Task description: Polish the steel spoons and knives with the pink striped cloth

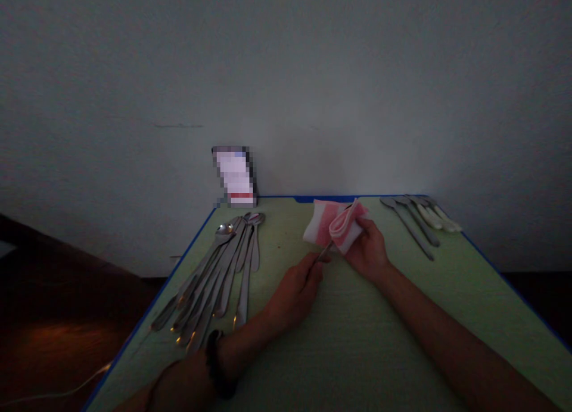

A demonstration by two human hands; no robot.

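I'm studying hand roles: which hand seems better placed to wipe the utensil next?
Probably the right hand: it holds the pink-and-white cloth against the utensil, while the left hand grips the handle.

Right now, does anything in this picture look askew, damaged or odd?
The phone by the far left corner of the table looks odd: it appears as square blocks, unlike its surroundings. A thin dark mark streaks the wall.

- Thick black bracelet [218,364] round the left wrist [245,345], bumpy along its edge, its finer detail lost in the dimness.
- Thin, dark, cord-like line [159,378] across the left forearm [188,377], elbow side of the bracelet.
- Left hand [295,288], beyond the bracelet: bare.
- Right hand [370,252] and right forearm [440,322], to the bracelet's right: bare too.
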